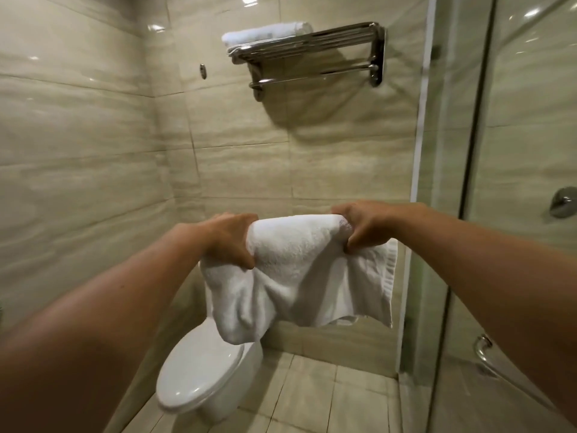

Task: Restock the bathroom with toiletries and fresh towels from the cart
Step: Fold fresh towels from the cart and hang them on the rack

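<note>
Head view: both hands hold a white terry towel (299,267) in mid-air above the white toilet (199,373). Left hand (232,240) and right hand (363,228) have fingers curled tight round its top fold, corners drooping. Chrome wall rack (312,48) overhead carries one folded white towel (265,32). Advice: even the hanging edges first, keep the fold taut, then lift to the free rail.
</note>
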A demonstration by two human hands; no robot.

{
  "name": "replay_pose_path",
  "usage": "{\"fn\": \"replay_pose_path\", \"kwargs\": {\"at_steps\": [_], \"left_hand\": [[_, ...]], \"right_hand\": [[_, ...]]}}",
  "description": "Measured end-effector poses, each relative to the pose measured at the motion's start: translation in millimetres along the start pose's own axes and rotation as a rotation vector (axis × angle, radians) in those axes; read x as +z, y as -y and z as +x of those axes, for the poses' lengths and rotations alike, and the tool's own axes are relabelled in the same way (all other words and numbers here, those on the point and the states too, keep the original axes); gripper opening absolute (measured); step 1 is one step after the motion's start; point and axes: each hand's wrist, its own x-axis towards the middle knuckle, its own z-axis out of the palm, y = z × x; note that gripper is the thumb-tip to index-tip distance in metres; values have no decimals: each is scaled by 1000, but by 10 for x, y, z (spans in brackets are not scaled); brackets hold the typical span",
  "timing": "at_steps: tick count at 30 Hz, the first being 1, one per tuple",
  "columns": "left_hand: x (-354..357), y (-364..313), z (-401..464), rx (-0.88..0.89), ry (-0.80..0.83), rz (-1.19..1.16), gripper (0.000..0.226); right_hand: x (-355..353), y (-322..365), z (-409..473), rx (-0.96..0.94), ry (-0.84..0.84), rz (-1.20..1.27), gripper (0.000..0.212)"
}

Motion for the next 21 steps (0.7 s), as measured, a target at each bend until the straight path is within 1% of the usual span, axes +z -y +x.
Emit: {"fn": "replay_pose_path", "kwargs": {"at_steps": [2,6,9,14,21], "left_hand": [[-38,-29,372,42,6,-22,66],[-203,-105,1166,127,-3,-57,54],[-320,-140,1646,157,-20,-73,53],[-505,-183,2377,195,-33,-49,55],[-691,-144,3365,270,-81,-29,53]], "right_hand": [[-108,-212,185,43,-7,-3,43],[-421,-660,596,117,-16,5,47],[-650,-902,845,135,-44,-19,50],[-918,-1278,1209,157,-56,-10,43],[-1181,-1708,1780,213,-144,-63,46]]}}
